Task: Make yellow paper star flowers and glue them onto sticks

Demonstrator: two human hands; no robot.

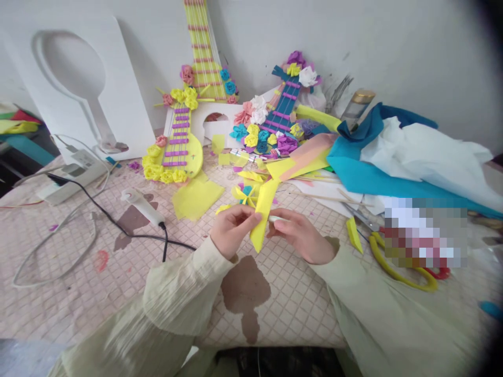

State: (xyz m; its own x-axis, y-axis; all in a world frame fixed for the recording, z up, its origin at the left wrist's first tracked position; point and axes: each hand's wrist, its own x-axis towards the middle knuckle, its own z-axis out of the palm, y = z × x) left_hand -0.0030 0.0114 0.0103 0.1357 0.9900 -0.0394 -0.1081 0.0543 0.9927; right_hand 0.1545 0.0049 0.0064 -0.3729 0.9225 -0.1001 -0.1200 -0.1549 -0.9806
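Checked tabletop (291,314), yellow toy guitar (194,156) behind. Left hand (232,230) pinches yellow paper strip (265,205); right hand (305,236) grips pale thin piece (277,219) just beside it.

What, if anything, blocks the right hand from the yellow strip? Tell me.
Nothing visible, except the small pale piece that the right hand itself holds; the strip, pinched by the left hand, is just beyond.

Craft workspace: paper flowers (252,140), scissors (377,246)
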